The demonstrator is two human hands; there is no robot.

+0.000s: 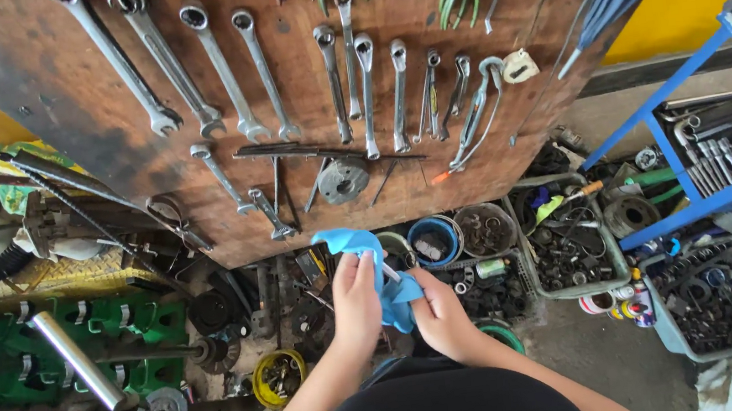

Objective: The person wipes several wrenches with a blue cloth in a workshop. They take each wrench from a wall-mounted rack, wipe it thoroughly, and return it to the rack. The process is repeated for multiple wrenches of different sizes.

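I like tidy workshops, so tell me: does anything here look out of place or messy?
Mostly the floor: loose parts lie scattered below the board of neatly hung wrenches. On the board, one small wrench hangs askew. Both hands hold a blue cloth; nothing looks spilled.

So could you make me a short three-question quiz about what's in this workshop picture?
1. True or false: both hands grip a blue cloth.
2. What hangs in a row on the wooden board? A) wrenches B) paint brushes C) saws
3. What colour is the metal rack at the right edge?

Key:
1. True; a thin tool pokes out of the cloth.
2. A, wrenches.
3. Blue.
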